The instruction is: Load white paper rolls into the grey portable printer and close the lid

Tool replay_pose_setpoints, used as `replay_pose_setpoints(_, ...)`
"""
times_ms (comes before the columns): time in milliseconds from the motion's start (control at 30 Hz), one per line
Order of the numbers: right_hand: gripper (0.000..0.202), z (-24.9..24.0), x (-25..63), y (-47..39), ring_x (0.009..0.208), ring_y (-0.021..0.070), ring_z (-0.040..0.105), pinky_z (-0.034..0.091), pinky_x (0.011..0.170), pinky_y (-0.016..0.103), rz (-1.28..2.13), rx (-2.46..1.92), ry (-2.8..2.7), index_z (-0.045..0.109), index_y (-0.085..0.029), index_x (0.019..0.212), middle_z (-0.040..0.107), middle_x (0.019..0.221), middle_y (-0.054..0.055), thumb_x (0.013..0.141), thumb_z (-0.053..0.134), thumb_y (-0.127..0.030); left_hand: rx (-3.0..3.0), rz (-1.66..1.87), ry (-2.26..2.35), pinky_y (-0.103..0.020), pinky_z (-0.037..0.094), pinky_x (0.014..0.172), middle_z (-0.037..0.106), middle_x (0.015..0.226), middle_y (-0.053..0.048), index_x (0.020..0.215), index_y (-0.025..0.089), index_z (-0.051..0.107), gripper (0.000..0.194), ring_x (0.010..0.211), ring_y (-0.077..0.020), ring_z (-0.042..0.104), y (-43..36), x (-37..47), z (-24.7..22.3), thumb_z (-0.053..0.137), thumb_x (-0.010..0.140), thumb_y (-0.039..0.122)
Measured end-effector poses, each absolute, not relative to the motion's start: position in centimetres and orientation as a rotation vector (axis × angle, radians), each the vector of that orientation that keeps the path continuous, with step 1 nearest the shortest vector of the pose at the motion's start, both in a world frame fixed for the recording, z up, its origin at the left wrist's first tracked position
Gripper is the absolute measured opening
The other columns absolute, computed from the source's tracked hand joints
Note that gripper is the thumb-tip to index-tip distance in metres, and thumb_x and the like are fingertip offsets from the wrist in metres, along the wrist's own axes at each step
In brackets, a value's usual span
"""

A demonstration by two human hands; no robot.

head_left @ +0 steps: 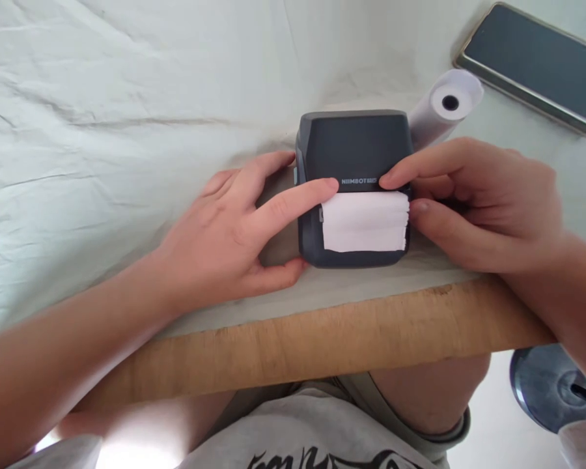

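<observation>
A dark label printer (354,146) marked NIIMBOT lies on the cloth-covered table. A strip of white paper (364,221) sticks out from below its lid and covers much of its lower face. My left hand (229,228) grips the printer from the left. One of its fingers rests on the lid's lower edge, and the thumb touches the lower left corner. On the right side, my right hand (488,202) holds the printer with the index fingertip on the lid and the thumb by the paper's right edge. Its other fingers are curled and partly hidden.
Behind the printer's right side lies a white paper roll (427,117) with a dark core hole. A phone (542,62) lies at the upper right. The table's bare wooden edge (322,339) runs in front of my body. Below it at right is a dark round object (537,391).
</observation>
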State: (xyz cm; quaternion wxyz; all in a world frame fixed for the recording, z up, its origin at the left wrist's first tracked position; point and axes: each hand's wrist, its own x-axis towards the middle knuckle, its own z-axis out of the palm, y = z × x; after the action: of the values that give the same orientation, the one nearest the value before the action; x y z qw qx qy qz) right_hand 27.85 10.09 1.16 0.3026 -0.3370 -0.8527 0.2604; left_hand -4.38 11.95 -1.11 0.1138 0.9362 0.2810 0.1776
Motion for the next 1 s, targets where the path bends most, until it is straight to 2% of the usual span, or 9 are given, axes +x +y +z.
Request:
replay_pose_setpoints(133, 0.025, 0.8, 27.8, 10.0, 0.051, 0.0029, 0.046, 0.036, 0.053, 0.022, 0.733, -0.945, -2.214, 0.066, -0.024, 0.127, 0.054, 0.060, -0.011, 0.108, 0.056, -0.011, 2.787, 0.526, 0.808, -0.066, 0.057, 0.120, 0.054, 0.173, -0.023, 0.173, 0.026, 0.044, 0.071, 0.158, -0.0457, 0.061, 12.1, -4.2, -0.9, 0.063, 0.106, 0.040)
replay_pose_setpoints(300, 0.029, 0.7, 27.9, 9.9, 0.049, 0.0011, 0.035, 0.031, 0.053, 0.022, 0.792, -0.951, -2.156, 0.068, -0.023, 0.127, 0.050, 0.058, -0.013, 0.105, 0.057, -0.007, 2.754, 0.371, 0.848, -0.071, 0.051, 0.125, 0.049, 0.177, -0.015, 0.176, 0.021, 0.043, 0.067, 0.163, -0.0437, 0.055, 12.1, -4.0, -0.3, 0.049, 0.113, 0.043)
replay_pose_setpoints(433, 0.029, 0.3, 28.0, 10.2, 0.048, 0.0019, 0.037, 0.032, 0.052, 0.023, 0.818, -0.929, -2.131, 0.069, -0.023, 0.124, 0.049, 0.057, -0.013, 0.104, 0.058, -0.005, 2.777, 0.409, 0.824, -0.068, 0.053, 0.126, 0.051, 0.176, -0.018, 0.174, 0.018, 0.044, 0.067, 0.163, -0.0427, 0.056, 12.0, -3.9, -0.2, 0.053, 0.111, 0.037)
replay_pose_setpoints(500, 0.026, 0.1, 28.1, 10.4, 0.047, 0.0043, 0.040, 0.035, 0.051, 0.025, 0.855, -0.904, -2.132, 0.070, -0.024, 0.122, 0.051, 0.057, -0.012, 0.104, 0.059, -0.008, 2.757, 0.422, 0.847, -0.062, 0.054, 0.127, 0.054, 0.175, -0.020, 0.175, 0.016, 0.040, 0.070, 0.163, -0.0396, 0.056, 11.9, -3.9, -0.2, 0.055, 0.109, 0.034)
replay_pose_setpoints(600, 0.025, -0.3, 28.3, 10.6, 0.048, 0.0081, 0.045, 0.038, 0.051, 0.027, 0.920, -0.889, -2.138, 0.065, -0.027, 0.131, 0.053, 0.059, -0.011, 0.109, 0.058, -0.018, 2.693, 0.377, 0.915, -0.059, 0.054, 0.129, 0.053, 0.176, -0.026, 0.178, 0.006, 0.024, 0.084, 0.161, -0.0401, 0.058, 11.9, -3.9, 0.0, 0.058, 0.107, 0.037)
replay_pose_setpoints(700, 0.031, -0.4, 28.3, 10.6, 0.045, 0.0078, 0.043, 0.037, 0.049, 0.025, 0.989, -0.864, -2.099, 0.057, -0.029, 0.136, 0.050, 0.060, -0.013, 0.108, 0.059, -0.016, 2.663, 0.273, 0.993, -0.059, 0.050, 0.133, 0.050, 0.179, -0.027, 0.177, 0.001, 0.024, 0.088, 0.162, -0.0428, 0.057, 11.8, -4.0, 0.3, 0.060, 0.107, 0.040)
replay_pose_setpoints(767, 0.030, -0.3, 28.0, 10.5, 0.045, 0.0061, 0.040, 0.033, 0.047, 0.023, 0.961, -0.840, -2.055, 0.054, -0.029, 0.125, 0.048, 0.061, -0.014, 0.103, 0.061, -0.009, 2.682, 0.266, 0.999, -0.058, 0.049, 0.135, 0.050, 0.178, -0.026, 0.176, 0.000, 0.028, 0.084, 0.162, -0.0427, 0.057, 11.7, -4.1, 0.3, 0.058, 0.109, 0.041)
replay_pose_setpoints(867, 0.025, 0.1, 27.5, 10.5, 0.048, 0.0046, 0.034, 0.025, 0.044, 0.021, 0.803, -0.859, -2.072, 0.046, -0.025, 0.100, 0.043, 0.062, -0.011, 0.097, 0.063, -0.007, 2.783, 0.329, 0.914, -0.058, 0.052, 0.132, 0.055, 0.173, -0.031, 0.173, -0.006, 0.034, 0.082, 0.160, -0.0433, 0.060, 11.9, -4.5, -0.1, 0.055, 0.112, 0.046)
replay_pose_setpoints(1000, 0.025, 0.7, 27.2, 10.6, 0.049, 0.0036, 0.031, 0.023, 0.043, 0.019, 0.776, -0.880, -2.144, 0.042, -0.024, 0.093, 0.042, 0.062, -0.010, 0.096, 0.063, -0.010, 2.883, 0.422, 0.852, -0.057, 0.055, 0.129, 0.060, 0.168, -0.032, 0.172, -0.006, 0.035, 0.080, 0.156, -0.0415, 0.064, 12.0, -4.9, -0.8, 0.048, 0.117, 0.051)
